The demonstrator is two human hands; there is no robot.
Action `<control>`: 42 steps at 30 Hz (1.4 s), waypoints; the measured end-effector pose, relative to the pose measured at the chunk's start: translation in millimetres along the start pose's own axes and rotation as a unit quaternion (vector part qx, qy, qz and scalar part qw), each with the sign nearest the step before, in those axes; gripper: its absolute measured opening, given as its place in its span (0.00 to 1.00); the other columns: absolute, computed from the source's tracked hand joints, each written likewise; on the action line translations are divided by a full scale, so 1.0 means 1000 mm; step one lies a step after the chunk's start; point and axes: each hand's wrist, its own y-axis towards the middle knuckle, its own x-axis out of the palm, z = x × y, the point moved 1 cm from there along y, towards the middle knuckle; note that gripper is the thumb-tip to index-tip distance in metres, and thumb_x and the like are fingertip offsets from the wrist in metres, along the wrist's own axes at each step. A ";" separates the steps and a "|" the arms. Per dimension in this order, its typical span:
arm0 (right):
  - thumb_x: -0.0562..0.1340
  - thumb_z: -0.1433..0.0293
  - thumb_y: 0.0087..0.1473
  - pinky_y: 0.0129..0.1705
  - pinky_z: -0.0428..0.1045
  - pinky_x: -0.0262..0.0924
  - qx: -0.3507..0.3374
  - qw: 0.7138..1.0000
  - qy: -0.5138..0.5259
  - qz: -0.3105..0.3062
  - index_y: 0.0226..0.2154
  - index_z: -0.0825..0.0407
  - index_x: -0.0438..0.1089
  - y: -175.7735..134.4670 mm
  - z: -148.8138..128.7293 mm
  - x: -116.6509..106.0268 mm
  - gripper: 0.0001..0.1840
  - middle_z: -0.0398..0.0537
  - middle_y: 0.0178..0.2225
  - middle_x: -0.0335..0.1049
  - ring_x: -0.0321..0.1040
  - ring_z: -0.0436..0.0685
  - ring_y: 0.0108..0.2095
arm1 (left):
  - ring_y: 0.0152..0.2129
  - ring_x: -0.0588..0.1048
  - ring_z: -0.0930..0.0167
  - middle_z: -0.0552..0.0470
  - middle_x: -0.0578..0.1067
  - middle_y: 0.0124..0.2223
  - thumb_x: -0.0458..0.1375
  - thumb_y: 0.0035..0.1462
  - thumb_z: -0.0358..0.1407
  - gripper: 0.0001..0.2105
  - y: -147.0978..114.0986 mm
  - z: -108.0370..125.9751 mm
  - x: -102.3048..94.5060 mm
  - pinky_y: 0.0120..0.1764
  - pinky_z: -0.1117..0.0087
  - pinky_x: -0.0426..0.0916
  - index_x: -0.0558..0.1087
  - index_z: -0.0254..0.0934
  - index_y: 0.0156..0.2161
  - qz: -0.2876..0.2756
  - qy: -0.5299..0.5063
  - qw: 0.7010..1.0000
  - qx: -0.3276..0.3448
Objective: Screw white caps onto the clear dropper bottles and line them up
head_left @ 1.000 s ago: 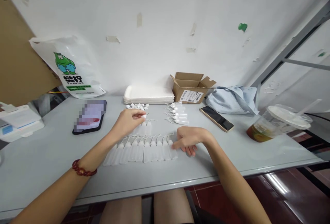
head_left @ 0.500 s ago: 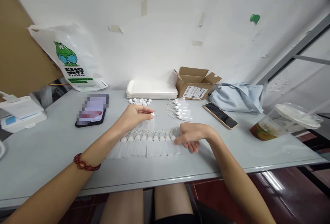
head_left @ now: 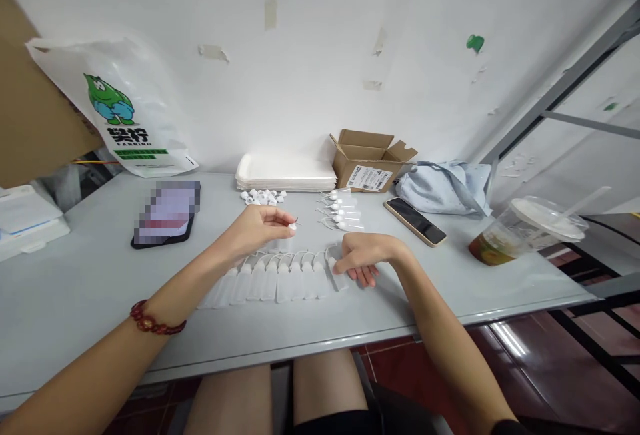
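My left hand point(head_left: 265, 223) pinches a small white cap point(head_left: 293, 229) between thumb and fingertips; a thin dark tip sticks up from it. Below lies a row of small translucent plastic bottles point(head_left: 283, 281), side by side, each with a white neck and a thin cord loop. My right hand point(head_left: 367, 255) has its thumb and forefinger closed at the neck of the rightmost bottle point(head_left: 340, 281). That bottle lies slightly tilted, with a gap between it and the row. The other right fingers hang loosely bent over the table.
Loose white caps point(head_left: 263, 197) lie before a white stack of envelopes point(head_left: 285, 173). Several corded bottles point(head_left: 350, 211) lie near an open carton point(head_left: 367, 165). Around them are a phone point(head_left: 415, 221), another phone point(head_left: 167, 215), a blue cloth bag point(head_left: 445, 188) and a drink cup point(head_left: 520, 231).
The rightmost bottle has shifted away from the row under my right fingers and tilted. My left hand still pinches the cap. The whole view has swung slightly to the right.
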 end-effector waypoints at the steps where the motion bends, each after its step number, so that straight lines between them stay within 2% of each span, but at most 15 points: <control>1: 0.59 0.64 0.44 0.16 0.42 0.57 -0.001 1.000 -0.004 0.003 0.14 0.56 0.64 0.001 0.000 0.001 0.15 0.44 0.11 0.66 0.65 0.50 0.13 | 0.39 0.75 0.64 0.51 0.79 0.35 0.67 0.39 0.39 0.13 0.000 0.000 0.000 0.44 0.64 0.67 0.77 0.38 0.33 -0.001 -0.003 1.000 -0.002; 6: 0.58 0.67 0.44 0.17 0.43 0.57 -0.022 1.000 -0.002 0.003 0.13 0.56 0.64 0.002 0.003 0.000 0.15 0.44 0.12 0.66 0.65 0.50 0.14 | 0.39 0.75 0.64 0.50 0.79 0.36 0.67 0.39 0.39 0.11 0.001 -0.002 0.001 0.46 0.63 0.66 0.76 0.38 0.31 -0.016 -0.003 1.000 -0.009; 8: 0.59 0.66 0.45 0.18 0.44 0.58 -0.047 0.998 0.015 0.040 0.13 0.56 0.64 0.001 0.005 -0.002 0.15 0.45 0.13 0.66 0.65 0.50 0.15 | 0.38 0.75 0.64 0.50 0.79 0.35 0.67 0.39 0.39 0.11 0.000 -0.001 0.002 0.46 0.62 0.66 0.76 0.37 0.30 -0.021 -0.004 1.000 -0.007; 11: 0.59 0.65 0.47 0.21 0.43 0.58 -0.116 0.978 0.055 0.166 0.16 0.55 0.64 0.001 0.004 -0.005 0.14 0.45 0.16 0.68 0.66 0.49 0.17 | 0.35 0.76 0.65 0.50 0.79 0.34 0.67 0.40 0.41 0.13 -0.002 0.002 0.003 0.46 0.60 0.66 0.76 0.37 0.32 -0.019 -0.031 0.999 0.003; 15: 0.58 0.60 0.51 0.24 0.43 0.55 -0.206 0.912 0.075 0.348 0.19 0.54 0.64 0.008 -0.008 0.000 0.17 0.43 0.17 0.67 0.64 0.48 0.20 | 0.33 0.75 0.67 0.50 0.78 0.36 0.67 0.42 0.43 0.14 -0.004 0.004 0.004 0.46 0.60 0.67 0.76 0.38 0.34 -0.017 -0.076 0.996 0.032; 19: 0.62 0.59 0.47 0.25 0.44 0.51 -0.222 0.857 0.054 0.462 0.21 0.52 0.60 0.021 -0.020 0.011 0.16 0.40 0.18 0.63 0.60 0.47 0.21 | 0.34 0.75 0.68 0.50 0.78 0.36 0.67 0.42 0.42 0.12 -0.007 0.008 0.007 0.45 0.62 0.68 0.77 0.39 0.33 -0.011 -0.104 0.992 0.072; 23: 0.63 0.60 0.46 0.24 0.44 0.49 -0.222 0.836 0.055 0.499 0.23 0.51 0.58 0.030 -0.024 0.018 0.15 0.38 0.17 0.59 0.56 0.47 0.20 | 0.36 0.75 0.67 0.51 0.78 0.35 0.67 0.43 0.39 0.10 -0.012 0.013 0.012 0.45 0.63 0.69 0.76 0.37 0.31 0.045 -0.123 0.986 0.103; 28: 0.62 0.61 0.47 0.23 0.43 0.48 -0.246 0.810 0.051 0.530 0.23 0.50 0.54 0.033 -0.025 0.022 0.16 0.39 0.19 0.60 0.55 0.47 0.20 | 0.39 0.76 0.65 0.50 0.78 0.36 0.66 0.44 0.38 0.09 -0.016 0.015 0.019 0.47 0.63 0.69 0.74 0.35 0.30 0.094 -0.118 0.976 0.156; 33: 0.61 0.63 0.50 0.24 0.43 0.47 -0.232 0.788 -0.032 0.569 0.26 0.51 0.57 0.037 -0.025 0.027 0.13 0.40 0.21 0.61 0.55 0.47 0.20 | 0.37 0.76 0.66 0.49 0.77 0.35 0.66 0.45 0.39 0.10 -0.016 0.014 0.021 0.44 0.65 0.71 0.72 0.35 0.29 0.107 -0.104 0.976 0.156; 40: 0.57 0.63 0.56 0.20 0.45 0.41 -0.228 0.689 -0.210 0.655 0.27 0.52 0.60 0.046 -0.021 0.031 0.11 0.45 0.25 0.65 0.57 0.48 0.20 | 0.31 0.75 0.69 0.52 0.76 0.32 0.66 0.44 0.41 0.13 -0.015 0.014 0.016 0.40 0.66 0.69 0.68 0.36 0.27 0.107 -0.105 0.984 0.091; 42: 0.55 0.62 0.58 0.20 0.45 0.41 -0.233 0.671 -0.237 0.663 0.27 0.53 0.61 0.046 -0.021 0.032 0.12 0.46 0.26 0.65 0.59 0.49 0.21 | 0.30 0.75 0.69 0.53 0.75 0.29 0.66 0.44 0.40 0.13 -0.014 0.013 0.015 0.39 0.65 0.69 0.67 0.36 0.27 0.100 -0.115 0.985 0.083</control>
